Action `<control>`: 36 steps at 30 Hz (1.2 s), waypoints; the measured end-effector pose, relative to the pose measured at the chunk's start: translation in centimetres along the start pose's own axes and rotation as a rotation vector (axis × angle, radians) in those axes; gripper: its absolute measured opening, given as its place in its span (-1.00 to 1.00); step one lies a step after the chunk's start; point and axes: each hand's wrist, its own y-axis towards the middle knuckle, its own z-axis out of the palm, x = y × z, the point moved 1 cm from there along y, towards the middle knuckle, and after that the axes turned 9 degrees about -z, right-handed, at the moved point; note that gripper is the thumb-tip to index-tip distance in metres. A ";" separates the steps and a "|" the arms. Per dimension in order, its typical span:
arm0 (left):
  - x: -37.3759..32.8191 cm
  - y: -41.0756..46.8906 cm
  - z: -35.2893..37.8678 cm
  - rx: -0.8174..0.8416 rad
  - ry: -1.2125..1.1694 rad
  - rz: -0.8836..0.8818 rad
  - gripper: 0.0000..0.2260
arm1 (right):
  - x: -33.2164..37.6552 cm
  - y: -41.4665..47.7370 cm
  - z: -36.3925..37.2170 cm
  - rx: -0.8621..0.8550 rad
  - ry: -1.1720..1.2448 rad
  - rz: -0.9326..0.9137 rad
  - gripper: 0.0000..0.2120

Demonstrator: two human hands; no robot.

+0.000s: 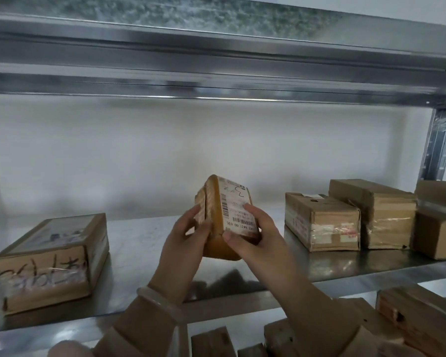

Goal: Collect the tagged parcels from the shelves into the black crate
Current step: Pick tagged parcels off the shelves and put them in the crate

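Holding a small tan parcel (224, 217) up at frame centre, above the metal shelf (144, 243), both hands on it. The left hand (183, 238) grips the parcel's 9 o'clock side, fingers curled onto the taped face. The right hand (252, 233) grasps the 3 o'clock side, thumb across the lower front edge, fingers over the white barcode label (236, 210). Parcel is tilted, top leaning toward 11 o'clock. Pale bracelet (157, 300) on the left wrist.

From the parcel:
- 8 o'clock: handwritten box (52, 261) flat on the shelf, well apart.
- 3 o'clock: taped carton (319, 222), a taller carton (376, 212) touching behind it, and an edge carton (438, 228) cut by the frame.
- 12 o'clock: upper shelf beam (216, 60).
- 5 o'clock: lower-tier boxes (417, 318), partly hidden by the sleeves.
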 end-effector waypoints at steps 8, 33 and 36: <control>1.6 1.3 -1.3 0.045 0.217 -0.210 -0.50 | -1.2 0.2 2.1 0.009 -0.152 0.040 -0.47; -3.6 2.5 20.9 0.107 0.234 0.175 -0.66 | -9.8 2.3 -20.3 -0.022 -0.968 -0.114 -0.36; -3.6 3.8 23.6 0.152 0.225 0.081 -0.65 | -9.6 1.8 -20.8 -0.034 -0.913 -0.200 -0.40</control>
